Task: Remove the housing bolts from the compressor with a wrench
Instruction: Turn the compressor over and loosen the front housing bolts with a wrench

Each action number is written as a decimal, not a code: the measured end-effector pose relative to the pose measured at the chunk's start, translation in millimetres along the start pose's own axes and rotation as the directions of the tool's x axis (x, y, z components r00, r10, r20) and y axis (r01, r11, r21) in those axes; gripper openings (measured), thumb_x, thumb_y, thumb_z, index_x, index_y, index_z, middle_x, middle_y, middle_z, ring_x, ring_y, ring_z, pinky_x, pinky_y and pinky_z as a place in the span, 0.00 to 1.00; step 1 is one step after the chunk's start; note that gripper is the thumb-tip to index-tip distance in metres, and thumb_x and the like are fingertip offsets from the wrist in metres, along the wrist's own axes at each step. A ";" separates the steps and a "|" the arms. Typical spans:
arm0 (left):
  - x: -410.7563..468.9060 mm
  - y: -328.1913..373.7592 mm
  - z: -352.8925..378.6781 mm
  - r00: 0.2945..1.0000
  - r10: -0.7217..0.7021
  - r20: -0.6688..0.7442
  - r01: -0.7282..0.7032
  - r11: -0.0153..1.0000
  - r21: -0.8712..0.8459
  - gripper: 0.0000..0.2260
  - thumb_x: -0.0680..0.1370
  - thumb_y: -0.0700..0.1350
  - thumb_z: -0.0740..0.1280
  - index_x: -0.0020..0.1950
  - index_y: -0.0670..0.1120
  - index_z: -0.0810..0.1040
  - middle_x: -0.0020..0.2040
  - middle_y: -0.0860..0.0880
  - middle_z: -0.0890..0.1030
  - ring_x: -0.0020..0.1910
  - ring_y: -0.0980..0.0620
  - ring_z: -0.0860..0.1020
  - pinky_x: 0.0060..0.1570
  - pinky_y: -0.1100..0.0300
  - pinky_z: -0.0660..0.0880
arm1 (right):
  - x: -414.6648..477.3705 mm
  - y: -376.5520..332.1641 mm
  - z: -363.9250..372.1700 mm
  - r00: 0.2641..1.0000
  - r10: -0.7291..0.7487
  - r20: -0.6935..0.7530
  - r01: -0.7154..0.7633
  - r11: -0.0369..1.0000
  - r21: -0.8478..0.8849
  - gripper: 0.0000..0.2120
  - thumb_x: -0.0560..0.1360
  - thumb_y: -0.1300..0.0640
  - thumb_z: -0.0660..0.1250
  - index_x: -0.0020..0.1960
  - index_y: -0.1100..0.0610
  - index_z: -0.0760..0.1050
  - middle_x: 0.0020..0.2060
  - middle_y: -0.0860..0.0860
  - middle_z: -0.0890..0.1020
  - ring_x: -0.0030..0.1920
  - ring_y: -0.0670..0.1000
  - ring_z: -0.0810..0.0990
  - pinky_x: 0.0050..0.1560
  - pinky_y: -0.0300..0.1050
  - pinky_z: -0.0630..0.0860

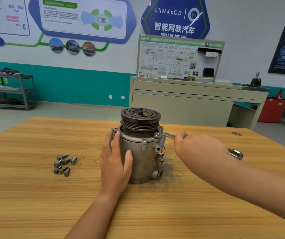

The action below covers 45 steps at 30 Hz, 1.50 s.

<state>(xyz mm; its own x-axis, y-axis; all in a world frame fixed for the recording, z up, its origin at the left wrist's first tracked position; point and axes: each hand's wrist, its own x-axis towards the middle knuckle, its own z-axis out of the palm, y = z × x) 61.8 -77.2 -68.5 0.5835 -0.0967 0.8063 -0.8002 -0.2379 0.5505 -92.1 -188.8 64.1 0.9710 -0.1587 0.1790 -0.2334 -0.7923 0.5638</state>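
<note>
A grey metal compressor (139, 163) stands upright on the wooden table (34, 195), its dark grooved pulley (140, 118) on top. My left hand (116, 163) lies flat against its left side, fingers spread over the housing and flange. My right hand (192, 147) is closed around a silver wrench (167, 135). The wrench's far end sits on a bolt (156, 134) at the flange's right side, and its ring end (235, 154) sticks out behind my wrist. Another bolt (144, 140) shows at the flange's front. Several removed bolts (65, 163) lie loose to the left.
A beige cabinet (190, 100) with a wiring diagram board stands behind the table. A grey shelf trolley (12, 90) is at the far left, a red bin (272, 109) at the far right. Dark grime marks the table right of the compressor.
</note>
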 end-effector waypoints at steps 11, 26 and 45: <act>1.1 1.2 -0.1 0.998 0.064 -0.008 -0.064 0.996 -0.055 0.21 0.78 0.50 0.53 0.71 0.51 0.58 0.73 0.56 0.58 0.72 0.66 0.54 0.69 0.72 0.51 | -2.2 7.6 36.9 0.881 0.118 -0.458 -0.080 0.992 0.102 0.12 0.69 0.55 0.69 0.33 0.63 0.75 0.17 0.53 0.69 0.12 0.51 0.64 0.19 0.32 0.54; 1.6 1.7 -2.9 0.997 0.078 0.003 -0.078 0.997 -0.010 0.21 0.77 0.50 0.53 0.70 0.51 0.60 0.71 0.55 0.62 0.70 0.66 0.57 0.68 0.65 0.55 | 106.2 13.5 63.6 0.902 0.203 -0.381 -0.076 0.944 0.321 0.07 0.76 0.66 0.57 0.51 0.59 0.71 0.48 0.54 0.78 0.44 0.53 0.74 0.34 0.40 0.59; 1.2 2.1 -1.8 0.998 0.068 0.009 -0.067 0.997 -0.031 0.21 0.77 0.49 0.53 0.70 0.51 0.61 0.71 0.54 0.63 0.70 0.61 0.59 0.68 0.73 0.51 | 0.2 10.1 35.6 0.964 0.145 -0.223 -0.105 0.977 0.184 0.22 0.80 0.56 0.51 0.72 0.46 0.49 0.27 0.45 0.65 0.25 0.48 0.63 0.23 0.43 0.55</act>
<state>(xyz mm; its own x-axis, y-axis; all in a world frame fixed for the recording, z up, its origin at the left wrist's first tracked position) 60.5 -76.0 -66.0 0.5291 -0.1210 0.8399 -0.8416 -0.2013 0.5012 -92.3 -217.8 41.1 0.8902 -0.1365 0.4346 -0.3203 -0.8659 0.3842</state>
